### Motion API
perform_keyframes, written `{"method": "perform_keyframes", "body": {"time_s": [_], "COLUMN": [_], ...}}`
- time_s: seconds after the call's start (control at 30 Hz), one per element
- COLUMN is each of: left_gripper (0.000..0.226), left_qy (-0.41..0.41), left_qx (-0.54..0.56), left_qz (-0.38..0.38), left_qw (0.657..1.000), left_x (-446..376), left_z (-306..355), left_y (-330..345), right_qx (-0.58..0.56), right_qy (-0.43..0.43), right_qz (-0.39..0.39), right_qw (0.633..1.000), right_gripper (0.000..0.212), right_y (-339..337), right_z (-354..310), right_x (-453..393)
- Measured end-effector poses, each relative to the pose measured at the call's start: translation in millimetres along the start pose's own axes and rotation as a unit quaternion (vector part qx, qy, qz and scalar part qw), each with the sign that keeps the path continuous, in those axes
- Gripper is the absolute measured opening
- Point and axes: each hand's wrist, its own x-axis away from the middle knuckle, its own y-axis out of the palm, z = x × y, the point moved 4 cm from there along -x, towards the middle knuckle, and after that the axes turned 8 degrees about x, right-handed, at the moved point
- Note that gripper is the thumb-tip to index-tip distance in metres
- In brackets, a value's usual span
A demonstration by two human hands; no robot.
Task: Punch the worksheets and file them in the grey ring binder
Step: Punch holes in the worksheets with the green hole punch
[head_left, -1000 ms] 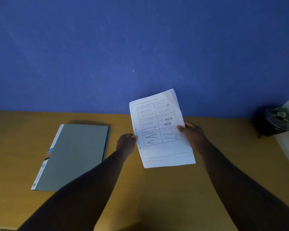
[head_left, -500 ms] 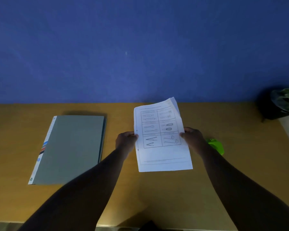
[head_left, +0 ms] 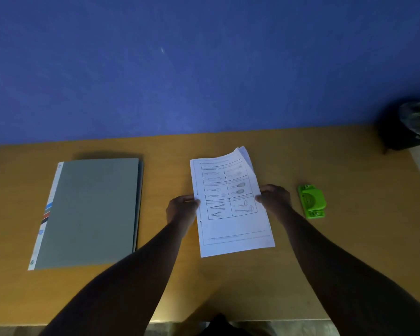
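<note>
A thin stack of white worksheets (head_left: 230,204), printed with a grid of utensil drawings, lies low over the middle of the wooden table (head_left: 349,251). My left hand (head_left: 181,209) pinches its left edge, where small punched holes show. My right hand (head_left: 274,198) grips its right edge. The grey ring binder (head_left: 90,212) lies closed and flat to the left of the sheets, with a white spine strip on its left side. A green hole punch (head_left: 312,201) sits on the table just right of my right hand.
A blue wall (head_left: 204,69) rises behind the table. A dark pot with a green plant (head_left: 412,127) stands at the far right corner, beside a pale surface. The table's front edge runs along the bottom of the view.
Both hands have lowered the worksheets from in front of the wall down toward the table. The green hole punch has come into full view to the right of my right hand.
</note>
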Motion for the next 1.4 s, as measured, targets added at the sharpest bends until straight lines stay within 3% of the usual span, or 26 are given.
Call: {"method": "perform_keyframes", "body": {"time_s": [0.3,0.63,1.4], "left_gripper": [0.005,0.016,0.013], "left_qy": [0.003,0.010,0.009], "left_qx": [-0.009,-0.026,-0.026], "left_qz": [0.017,0.034,0.044], "left_qw": [1.000,0.999,0.999], "left_x": [-3.2,-8.0,-11.2], "left_z": [-11.8,-18.9,-22.6], "left_y": [4.0,3.5,4.8], "right_qx": [-0.016,-0.028,-0.011], "right_qy": [0.027,0.030,0.018], "right_qz": [0.011,0.016,0.024], "right_qw": [0.999,0.999,0.999], "right_gripper": [0.025,0.027,0.027], "right_y": [2.5,7.3,7.8], "right_z": [9.7,16.2,17.8], "right_x": [-0.2,-3.1,-5.7]}}
